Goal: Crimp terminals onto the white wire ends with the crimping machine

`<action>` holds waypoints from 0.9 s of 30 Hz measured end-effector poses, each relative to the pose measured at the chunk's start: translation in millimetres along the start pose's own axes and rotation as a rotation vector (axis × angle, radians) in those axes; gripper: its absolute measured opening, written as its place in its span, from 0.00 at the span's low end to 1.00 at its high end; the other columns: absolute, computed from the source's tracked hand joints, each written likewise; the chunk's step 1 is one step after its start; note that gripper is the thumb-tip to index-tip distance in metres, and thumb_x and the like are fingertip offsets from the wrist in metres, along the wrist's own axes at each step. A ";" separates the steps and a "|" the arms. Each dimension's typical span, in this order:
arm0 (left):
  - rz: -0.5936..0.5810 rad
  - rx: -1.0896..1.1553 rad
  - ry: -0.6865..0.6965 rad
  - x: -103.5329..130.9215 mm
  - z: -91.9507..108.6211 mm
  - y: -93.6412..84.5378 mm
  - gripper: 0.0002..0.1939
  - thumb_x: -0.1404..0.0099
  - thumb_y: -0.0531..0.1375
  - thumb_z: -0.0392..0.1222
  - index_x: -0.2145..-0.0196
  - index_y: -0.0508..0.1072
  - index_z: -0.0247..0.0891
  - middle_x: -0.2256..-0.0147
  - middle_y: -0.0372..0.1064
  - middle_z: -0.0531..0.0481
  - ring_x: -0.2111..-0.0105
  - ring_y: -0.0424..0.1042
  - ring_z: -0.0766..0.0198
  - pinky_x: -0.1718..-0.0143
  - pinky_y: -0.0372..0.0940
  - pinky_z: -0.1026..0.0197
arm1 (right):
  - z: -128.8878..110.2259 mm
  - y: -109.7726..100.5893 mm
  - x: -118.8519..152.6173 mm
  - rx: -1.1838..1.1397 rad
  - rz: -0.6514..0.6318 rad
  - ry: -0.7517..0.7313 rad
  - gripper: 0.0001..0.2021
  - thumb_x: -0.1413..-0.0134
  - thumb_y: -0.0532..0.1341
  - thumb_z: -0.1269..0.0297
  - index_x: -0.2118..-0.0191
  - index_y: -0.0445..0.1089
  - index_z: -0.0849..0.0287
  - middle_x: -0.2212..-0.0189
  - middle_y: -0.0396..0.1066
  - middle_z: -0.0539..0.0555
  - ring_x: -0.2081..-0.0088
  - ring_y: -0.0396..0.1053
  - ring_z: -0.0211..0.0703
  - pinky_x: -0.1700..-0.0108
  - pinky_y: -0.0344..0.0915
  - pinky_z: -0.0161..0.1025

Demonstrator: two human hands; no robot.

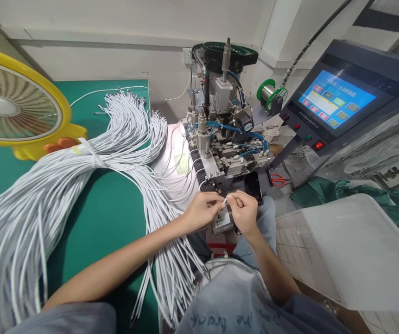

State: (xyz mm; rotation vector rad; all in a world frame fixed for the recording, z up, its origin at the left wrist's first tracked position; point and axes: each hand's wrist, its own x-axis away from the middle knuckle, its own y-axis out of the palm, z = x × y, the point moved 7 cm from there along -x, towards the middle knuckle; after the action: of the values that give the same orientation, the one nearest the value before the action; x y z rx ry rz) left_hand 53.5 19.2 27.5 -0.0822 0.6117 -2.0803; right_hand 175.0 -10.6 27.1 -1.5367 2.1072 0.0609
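Both hands meet in front of the machine (220,153), pinching the end of one white cable (224,200). My left hand (204,209) is closed round the cable, thumb and forefinger together. Close beside it, my right hand (243,211) pinches the cable's tip, where thin wires seem to stick out; their detail is too small to make out. A large bundle of white cables (123,162), tied with a white band, lies to the left on the green table mat (91,218). Several cables run from the bundle toward the machine's front edge.
A yellow fan (55,93) stands at the left. On the right are a control screen (336,99), a green wire spool (268,94), red scissors (278,180) and a white plastic bin (362,250). A phone (254,186) lies just beyond my right hand.
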 end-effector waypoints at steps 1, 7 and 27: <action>0.006 0.019 -0.017 0.2 0.2 -0.3 0.07 0.41 0.57 0.31 0.71 0.76 0.34 0.75 0.70 0.52 0.75 0.66 0.70 0.72 0.60 0.69 | 0.3 0.5 2.3 0.002 0.035 0.006 0.11 0.47 0.57 0.68 0.79 0.67 0.60 0.85 0.45 0.43 0.81 0.49 0.32 0.77 0.50 0.34; 0.027 -0.075 0.040 -0.7 5.0 -4.6 0.09 0.40 0.55 0.32 0.71 0.76 0.33 0.76 0.66 0.52 0.76 0.65 0.70 0.73 0.58 0.68 | -1.0 -2.6 -1.3 0.072 -0.007 -0.014 0.07 0.49 0.59 0.69 0.62 0.71 0.59 0.76 0.59 0.47 0.77 0.57 0.34 0.77 0.56 0.33; 0.044 -0.161 0.031 1.0 -0.2 -5.0 0.08 0.38 0.55 0.33 0.69 0.75 0.34 0.75 0.69 0.52 0.74 0.67 0.69 0.71 0.60 0.67 | -5.8 -5.5 -1.1 0.191 0.028 -0.167 0.04 0.48 0.60 0.68 0.71 0.71 0.57 0.74 0.65 0.52 0.70 0.63 0.41 0.68 0.63 0.39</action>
State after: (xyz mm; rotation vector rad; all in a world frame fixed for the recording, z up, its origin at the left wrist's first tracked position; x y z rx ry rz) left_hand 49.0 20.7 29.4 -0.1275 0.7930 -1.9904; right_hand 178.0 -13.5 34.1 -1.3430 1.9439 -0.0020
